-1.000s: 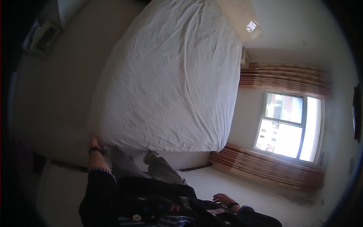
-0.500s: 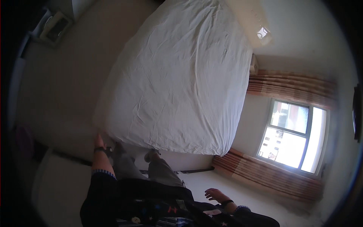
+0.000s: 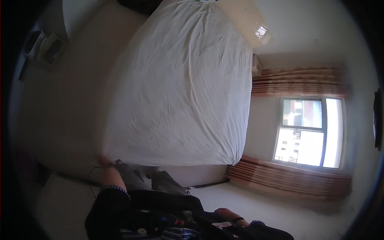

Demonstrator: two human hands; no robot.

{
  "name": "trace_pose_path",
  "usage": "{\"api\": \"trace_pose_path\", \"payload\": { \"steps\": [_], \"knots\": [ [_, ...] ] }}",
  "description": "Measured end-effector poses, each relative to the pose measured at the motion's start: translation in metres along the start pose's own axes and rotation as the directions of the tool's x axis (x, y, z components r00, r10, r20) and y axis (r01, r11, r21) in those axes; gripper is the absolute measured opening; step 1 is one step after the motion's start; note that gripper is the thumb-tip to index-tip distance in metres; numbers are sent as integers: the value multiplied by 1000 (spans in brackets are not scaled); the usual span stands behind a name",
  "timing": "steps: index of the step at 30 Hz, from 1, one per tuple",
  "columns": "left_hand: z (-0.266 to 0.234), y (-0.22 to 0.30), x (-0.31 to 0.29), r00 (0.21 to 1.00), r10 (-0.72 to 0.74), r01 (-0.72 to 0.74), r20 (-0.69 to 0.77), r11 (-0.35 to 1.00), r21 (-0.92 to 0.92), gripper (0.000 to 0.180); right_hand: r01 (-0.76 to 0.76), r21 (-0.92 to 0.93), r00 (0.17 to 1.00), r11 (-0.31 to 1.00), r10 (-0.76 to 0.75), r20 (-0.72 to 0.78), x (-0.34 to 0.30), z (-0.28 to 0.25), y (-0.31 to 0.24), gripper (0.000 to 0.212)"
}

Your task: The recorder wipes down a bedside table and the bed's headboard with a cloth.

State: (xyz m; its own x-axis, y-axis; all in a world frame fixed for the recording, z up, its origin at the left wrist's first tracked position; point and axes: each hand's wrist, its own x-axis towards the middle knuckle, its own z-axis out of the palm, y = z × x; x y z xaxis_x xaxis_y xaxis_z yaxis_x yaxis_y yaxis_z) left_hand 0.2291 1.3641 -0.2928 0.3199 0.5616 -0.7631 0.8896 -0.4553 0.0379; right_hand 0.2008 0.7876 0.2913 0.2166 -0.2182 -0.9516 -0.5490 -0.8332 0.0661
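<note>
white sheet (image 3: 176,88): spread over a broad bed, whose top is hidden beneath it. fills the middle of the view; near edge runs across in front of the person's legs, far end narrows toward a glossy beige panel (image 3: 240,18). long creases run lengthwise, one strong ridge right of centre; finer wrinkles toward the near edge.

left hand (image 3: 105,161): reaches forward to the near left corner of the white sheet. blurred; cannot tell whether the fingers touch or grip the cloth, nor how far open they are. dark band at the wrist.

right hand (image 3: 226,213): low, close to the body, well apart from the sheet. fingers partly turned from view; seems loosely bent, nothing visible in it, but opening cannot be told for certain.

surroundings: pale floor (image 3: 72,104) at left; window (image 3: 302,140) and reddish striped curtain (image 3: 292,182) at right, the sheet's near right corner just beside the curtain in this view.

handling, judged by eye: thin, soft cloth, light per handful, though the full spread likely drags. not fragile; creases readily. best hold: the hem at a corner, thumb above and fingers below, since the flat middle offers little to pinch except along a ridge.
</note>
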Motion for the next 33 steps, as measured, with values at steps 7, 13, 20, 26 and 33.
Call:
{"api": "trace_pose_path", "payload": {
  "steps": [7,13,20,26,33],
  "knots": [
    [-112,22,-55,998,23,-2,-60,945,327,75,24,504,997,863,12,-70,68,-1,32,34],
    [-271,143,-246,903,267,-389,-336,178,-904,51,511,-685,757,520,-650,72,219,13,200,30],
    [-286,9,-222,914,-184,-323,-362,212,-922,38,45,636,972,770,-182,151,320,69,252,27],
    [-250,17,-175,978,-29,-200,-205,121,-972,40,156,530,982,834,-73,-173,242,59,195,29],
    [-256,14,-131,978,153,-206,-141,621,-756,37,162,342,978,926,-104,-184,171,99,72,36]
  ]
}}
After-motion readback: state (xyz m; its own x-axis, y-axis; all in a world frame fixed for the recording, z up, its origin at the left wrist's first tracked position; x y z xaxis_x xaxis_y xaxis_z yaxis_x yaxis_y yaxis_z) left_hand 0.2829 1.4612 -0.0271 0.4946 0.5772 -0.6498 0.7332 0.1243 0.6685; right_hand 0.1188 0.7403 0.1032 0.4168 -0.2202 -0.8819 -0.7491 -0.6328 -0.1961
